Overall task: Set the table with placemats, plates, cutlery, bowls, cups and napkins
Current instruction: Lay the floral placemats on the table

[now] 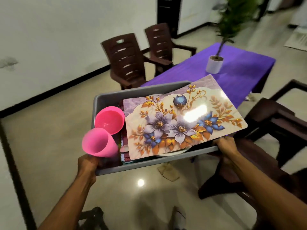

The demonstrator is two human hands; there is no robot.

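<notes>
I carry a grey plastic tub (141, 92) in front of me, above the floor. My left hand (87, 163) grips its near left corner. My right hand (226, 146) grips its near right edge. A floral placemat (182, 120) lies slanted across the top and sticks out over the right rim. Beneath it shows the white edge of a plate (172, 153). At the tub's left end lie a pink bowl (109, 120) and a pink cup (99, 141) on their sides, over folded cloths (124, 156). The purple-covered table (240, 77) stands just beyond the tub.
A white pot with a green plant (214, 63) stands on the table. Two dark brown chairs (126, 60) stand at the table's far left side, and more dark chairs (274, 123) crowd the right. Sandals (167, 170) lie on the glossy tiled floor below the tub.
</notes>
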